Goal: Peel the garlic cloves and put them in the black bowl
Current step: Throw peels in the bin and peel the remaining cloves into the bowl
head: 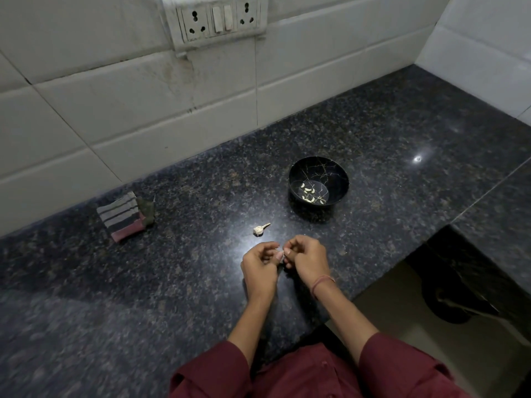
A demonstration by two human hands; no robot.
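Dark granite counter (172, 282) fills my view. I see the left hand (260, 268) and right hand (309, 261) pinching what looks like a garlic clove (281, 255) between curled fingertips, probably stripping skin. The black bowl (296, 170) waits near, just ahead, holding peeled cloves (309, 191).

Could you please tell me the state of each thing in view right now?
Black bowl: upright, several peeled cloves inside.
Garlic stub: lying loose on counter.
Clove: pinched between both hands.
Left hand: pinching clove.
Right hand: pinching clove.
Cloth: folded, lying flat.
Sockets: nothing plugged in.
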